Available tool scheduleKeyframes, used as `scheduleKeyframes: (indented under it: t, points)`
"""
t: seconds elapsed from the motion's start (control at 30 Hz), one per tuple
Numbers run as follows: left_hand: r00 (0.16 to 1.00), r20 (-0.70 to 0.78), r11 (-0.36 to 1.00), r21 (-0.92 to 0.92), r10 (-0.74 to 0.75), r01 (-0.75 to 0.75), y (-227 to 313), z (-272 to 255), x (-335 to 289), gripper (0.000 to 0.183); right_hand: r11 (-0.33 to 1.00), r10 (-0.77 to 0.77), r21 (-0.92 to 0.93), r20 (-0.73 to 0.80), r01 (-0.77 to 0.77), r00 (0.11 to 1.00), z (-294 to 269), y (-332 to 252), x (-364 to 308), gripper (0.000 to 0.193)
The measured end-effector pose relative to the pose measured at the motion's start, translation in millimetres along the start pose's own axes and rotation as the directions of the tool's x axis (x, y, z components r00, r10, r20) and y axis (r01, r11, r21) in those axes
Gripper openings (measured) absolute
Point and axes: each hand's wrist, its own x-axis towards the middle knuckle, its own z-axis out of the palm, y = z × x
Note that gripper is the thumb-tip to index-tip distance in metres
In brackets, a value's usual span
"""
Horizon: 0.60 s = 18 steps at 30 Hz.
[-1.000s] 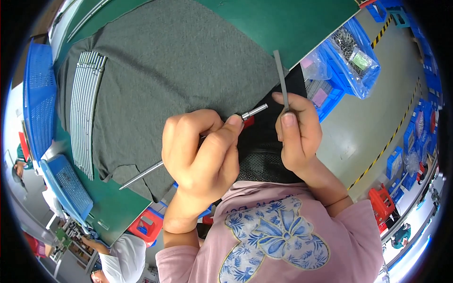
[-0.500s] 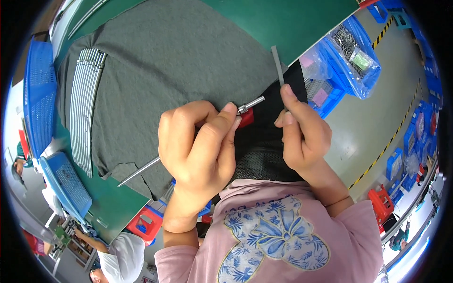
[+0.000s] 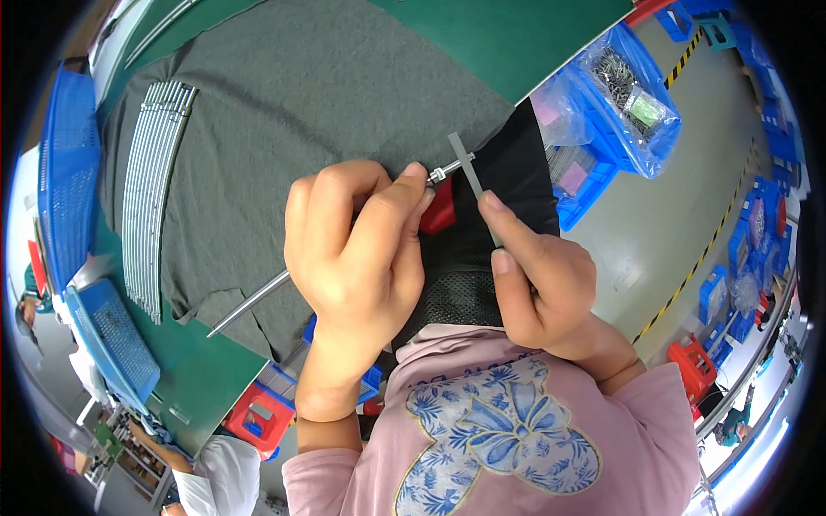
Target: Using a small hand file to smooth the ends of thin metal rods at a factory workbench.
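My left hand [image 3: 351,249] is closed around a slim metal rod [image 3: 249,303], whose pointed end sticks out at the lower left. The rod's other end, stepped with a small collar, comes out past my thumb and fingertips. Between its thumb and fingers, my right hand [image 3: 551,288] pinches a flat grey strip [image 3: 463,162], which looks like a small file or abrasive stick. This strip lies across the stepped tip of the rod and appears to touch it. Several similar rods [image 3: 155,198] lie side by side on the grey cloth [image 3: 284,103] to the left.
The cloth covers part of a green table [image 3: 508,39]. Blue baskets [image 3: 69,172] stand along the left edge. At the right, a blue bin [image 3: 594,159] holds bagged metal parts. A red stool [image 3: 260,417] is at the lower left, near a person in a white shirt [image 3: 224,473].
My right hand has moved left and brought the grey strip from beside the rod to across its tip. My left hand keeps its hold on the rod, nearly in place.
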Motion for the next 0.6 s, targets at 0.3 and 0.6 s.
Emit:
scheduleKeyframes:
  t: [0.3, 0.6]
  points:
    - [0.999, -0.042, 1.000, -0.026, -0.002, 0.001, -0.1, 3.5, -2.3, 0.024, 1.000, -0.004, -0.001, 0.072, 0.004, 0.997, -0.7, -1.2, 0.6, 0.045]
    - [1.000, -0.021, 0.999, -0.044, -0.001, 0.000, -1.4, 2.9, -1.8, 0.026, 0.999, -0.045, 0.012, 0.066, 0.044, 0.997, 6.4, 3.2, 3.7, 0.051]
